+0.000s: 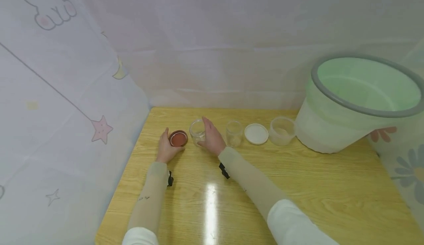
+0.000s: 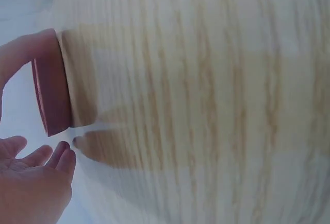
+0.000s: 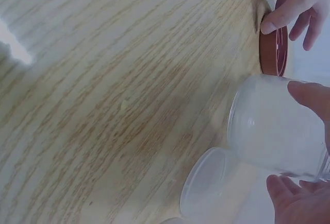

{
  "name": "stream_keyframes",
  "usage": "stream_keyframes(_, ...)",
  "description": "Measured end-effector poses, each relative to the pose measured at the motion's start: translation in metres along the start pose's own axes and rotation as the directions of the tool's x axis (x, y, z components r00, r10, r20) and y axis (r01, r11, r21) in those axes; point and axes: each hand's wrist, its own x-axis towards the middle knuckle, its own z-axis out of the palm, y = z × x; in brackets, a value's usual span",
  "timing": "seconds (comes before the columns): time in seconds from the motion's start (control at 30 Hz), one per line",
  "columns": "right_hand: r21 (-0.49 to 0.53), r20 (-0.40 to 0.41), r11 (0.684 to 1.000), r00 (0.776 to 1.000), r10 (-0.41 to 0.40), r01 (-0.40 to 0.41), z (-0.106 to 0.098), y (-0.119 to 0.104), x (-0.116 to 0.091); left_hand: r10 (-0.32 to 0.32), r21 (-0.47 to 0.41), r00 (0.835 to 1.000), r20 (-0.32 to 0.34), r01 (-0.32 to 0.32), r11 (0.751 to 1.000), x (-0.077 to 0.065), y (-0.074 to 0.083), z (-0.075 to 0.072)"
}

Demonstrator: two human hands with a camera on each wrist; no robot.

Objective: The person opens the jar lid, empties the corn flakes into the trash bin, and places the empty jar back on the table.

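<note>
A reddish-brown round lid (image 1: 178,139) lies on the wooden table (image 1: 185,208) at the far left. My left hand (image 1: 166,148) is spread beside it. Its thumb touches the lid's side in the left wrist view, while its other fingers (image 2: 62,159) stand a little apart from it. Just right of the lid stands a clear glass jar (image 1: 197,129) without a cover. My right hand (image 1: 213,138) reaches around this jar, thumb on its near side and fingers (image 3: 283,190) close to the opposite side. Whether those fingers touch the glass is hard to tell.
Farther right stand a clear glass (image 1: 234,134), a white round lid (image 1: 256,133) lying flat, and a translucent round container (image 1: 282,130). A large pale-green bucket (image 1: 318,130) with a grey rim occupies the right back. Printed cloth (image 1: 215,72) hangs behind the table.
</note>
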Motion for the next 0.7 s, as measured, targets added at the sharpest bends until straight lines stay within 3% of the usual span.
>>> stream_keyframes(0.2, -0.006, -0.051, 1.000, 0.998, -0.031, 0.030, -0.003, -0.002, 0.001, 0.022, 0.017, 1.000, -0.003, -0.022, 1.000, 0.004, 0.008, -0.004)
stream_keyframes(0.37, -0.029, -0.095, 0.997, 0.992, -0.079, 0.077, -0.019, -0.012, 0.004, 0.131, 0.037, 0.990, -0.062, -0.129, 0.991, 0.009, 0.029, -0.014)
stream_keyframes(0.53, -0.025, -0.106, 0.996, 0.990, -0.091, 0.089, -0.044, -0.023, 0.011, 0.277, 0.106, 0.952, -0.128, -0.264, 0.959, 0.019, 0.066, -0.027)
stream_keyframes(0.7, -0.031, -0.150, 0.992, 0.981, -0.125, 0.122, -0.078, -0.028, 0.022, 0.404, 0.229, 0.907, -0.115, -0.372, 0.900, 0.034, 0.111, -0.039)
